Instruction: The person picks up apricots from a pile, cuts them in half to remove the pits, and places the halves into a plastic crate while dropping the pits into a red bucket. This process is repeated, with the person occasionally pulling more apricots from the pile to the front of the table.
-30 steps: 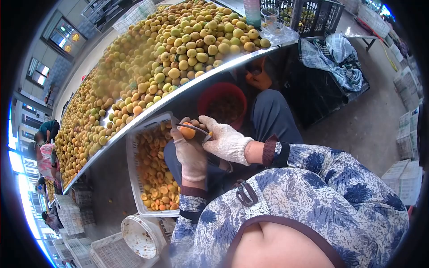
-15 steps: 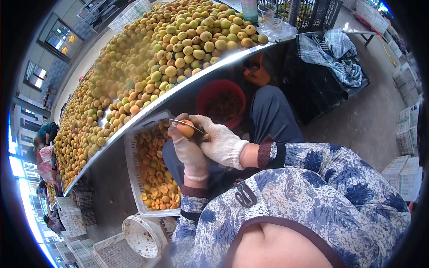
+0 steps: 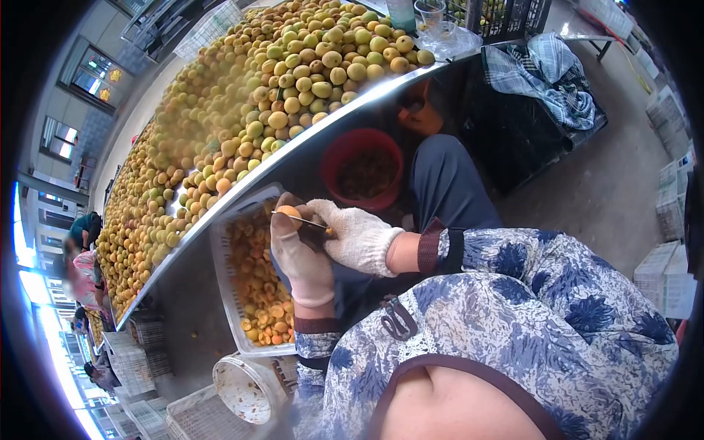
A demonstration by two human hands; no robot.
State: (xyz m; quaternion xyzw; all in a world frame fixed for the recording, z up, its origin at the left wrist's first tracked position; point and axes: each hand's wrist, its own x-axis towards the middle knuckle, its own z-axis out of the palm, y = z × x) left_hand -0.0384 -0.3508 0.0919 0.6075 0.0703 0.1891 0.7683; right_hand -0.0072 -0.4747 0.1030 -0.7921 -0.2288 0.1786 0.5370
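Closest in, a blue-and-white patterned top (image 3: pixel 491 330) fills the foreground, and out of its sleeves come two white-gloved hands, close together over the lap. The left hand (image 3: pixel 302 260) has its fingers clamped on a small orange fruit (image 3: pixel 289 211), held up at the fingertips. The right hand (image 3: pixel 361 236) has its fingers wrapped round the handle of a knife (image 3: pixel 308 221), and the thin blade lies across the fruit; how deep it sits, I cannot tell. Dark trousers (image 3: pixel 444 172) below, knees bent.

Just beyond the left hand, a white crate (image 3: pixel 265 350) holds a mass of cut orange fruit (image 3: pixel 257 275), and near it a stained white bucket (image 3: pixel 246 392) lies tilted. Past the right hand, a red tub (image 3: pixel 329 176) stands with brownish contents, too dim to name.

Further out, the metal-edged desk (image 3: pixel 381 92) runs diagonally, piled with a great heap of whole yellow-green fruit (image 3: pixel 279 81). At its far end, a clear cup (image 3: pixel 430 10) and a crumpled plastic bag (image 3: pixel 451 42); right of those, a plaid cloth (image 3: pixel 546 77) draped on a black box (image 3: pixel 506 121). Far left, blurred, people (image 3: pixel 84 231) bend beside the heap.
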